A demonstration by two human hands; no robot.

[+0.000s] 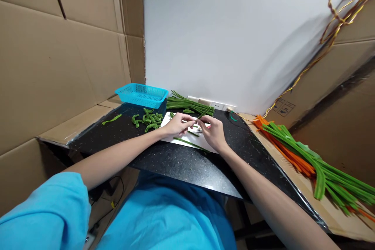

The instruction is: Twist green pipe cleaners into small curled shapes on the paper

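My left hand point(179, 125) and my right hand point(213, 131) meet over a white board point(202, 141). Pinched between their fingertips is a dark green pipe cleaner point(206, 111), its free end slanting up to the right. Along the board's near edge lies a long straight green stem point(191, 144). A short green piece point(192, 133) rests just beneath my fingers, with a small tool, partly hidden, by my right hand. Left of the board is a loose pile of bent, twisted green pieces point(152, 119).
Behind the board lies a bundle of long green stems point(187, 104). A blue plastic basket point(142, 95) stands at the back left. Green strips point(310, 156) and orange strips point(288, 154) lie on cardboard at right. Sockets point(218, 106) and twisted yellow wire point(307, 71) run along the wall.
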